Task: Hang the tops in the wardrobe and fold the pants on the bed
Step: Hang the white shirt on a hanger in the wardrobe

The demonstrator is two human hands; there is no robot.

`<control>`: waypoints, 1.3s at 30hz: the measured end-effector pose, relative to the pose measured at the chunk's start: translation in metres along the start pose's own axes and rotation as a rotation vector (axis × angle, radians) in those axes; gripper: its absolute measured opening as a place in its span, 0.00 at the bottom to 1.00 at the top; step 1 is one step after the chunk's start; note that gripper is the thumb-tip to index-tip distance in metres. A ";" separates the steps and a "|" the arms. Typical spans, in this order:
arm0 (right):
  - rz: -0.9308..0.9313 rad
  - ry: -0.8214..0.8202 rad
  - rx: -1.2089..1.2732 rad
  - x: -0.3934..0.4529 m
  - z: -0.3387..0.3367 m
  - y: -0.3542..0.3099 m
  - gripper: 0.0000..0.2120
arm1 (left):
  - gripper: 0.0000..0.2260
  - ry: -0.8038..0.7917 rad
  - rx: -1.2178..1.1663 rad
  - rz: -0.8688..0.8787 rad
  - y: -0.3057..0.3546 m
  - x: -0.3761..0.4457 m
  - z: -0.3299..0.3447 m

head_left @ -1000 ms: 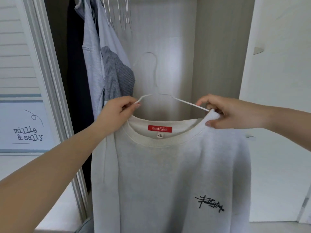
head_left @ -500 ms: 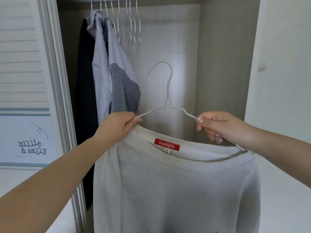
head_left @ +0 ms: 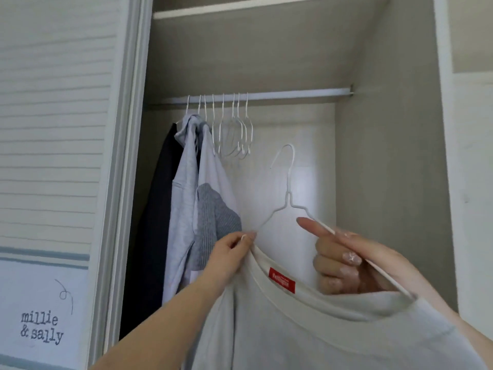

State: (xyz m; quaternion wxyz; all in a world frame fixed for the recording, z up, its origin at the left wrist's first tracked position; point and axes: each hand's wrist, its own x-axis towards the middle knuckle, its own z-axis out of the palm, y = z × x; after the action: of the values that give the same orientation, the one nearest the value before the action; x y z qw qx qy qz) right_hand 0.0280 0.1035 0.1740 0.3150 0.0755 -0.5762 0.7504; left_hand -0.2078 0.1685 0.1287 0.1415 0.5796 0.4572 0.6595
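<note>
A pale grey sweatshirt [head_left: 306,332] with a red neck label hangs on a white wire hanger [head_left: 288,193] that I hold up inside the wardrobe, below the rail [head_left: 293,95]. My left hand [head_left: 229,255] pinches the hanger's left arm together with the collar. My right hand [head_left: 344,260] grips the hanger's right arm, fingers curled round the wire and index finger stretched along it. The hook is free, well under the rail.
On the rail's left part hang a dark garment [head_left: 157,209], two light grey tops [head_left: 192,198] and several empty white hangers [head_left: 234,129]. The rail's right half is bare. A shelf [head_left: 240,9] runs above. A louvred door [head_left: 53,129] stands to the left.
The view has tilted up, so the rail and shelf show. Both hands have lifted the hanger and sweatshirt higher toward the rail; my right index finger has straightened along the wire.
</note>
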 end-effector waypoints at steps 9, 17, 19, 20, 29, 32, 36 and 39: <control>-0.214 0.378 -0.399 0.080 0.003 0.040 0.16 | 0.18 0.018 -0.160 -0.134 0.014 0.074 0.009; -0.241 0.115 -0.632 0.160 -0.052 0.061 0.13 | 0.22 0.286 -0.024 0.157 0.072 0.153 -0.049; -0.263 0.099 -0.629 0.177 -0.061 0.064 0.17 | 0.27 0.280 0.033 0.191 0.078 0.175 -0.058; -0.276 0.097 -0.638 0.181 -0.065 0.064 0.17 | 0.28 0.285 0.068 0.199 0.080 0.184 -0.060; -0.320 0.086 -0.570 0.228 -0.080 0.050 0.17 | 0.24 0.336 0.353 0.182 0.081 0.274 -0.058; -0.336 0.081 -0.542 0.239 -0.079 0.049 0.16 | 0.14 0.355 0.467 0.174 0.081 0.291 -0.054; -0.353 0.094 -0.491 0.250 -0.078 0.044 0.14 | 0.11 0.190 0.522 0.197 0.076 0.297 -0.035; -0.365 0.110 -0.483 0.255 -0.083 0.040 0.14 | 0.09 0.102 0.480 0.250 0.071 0.302 -0.019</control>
State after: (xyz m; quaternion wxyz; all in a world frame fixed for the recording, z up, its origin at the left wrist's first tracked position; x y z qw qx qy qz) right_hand -0.1754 0.2719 0.2361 0.4841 0.0602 -0.6968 0.5258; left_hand -0.2871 0.3385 0.3771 -0.1055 0.6145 0.5318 0.5731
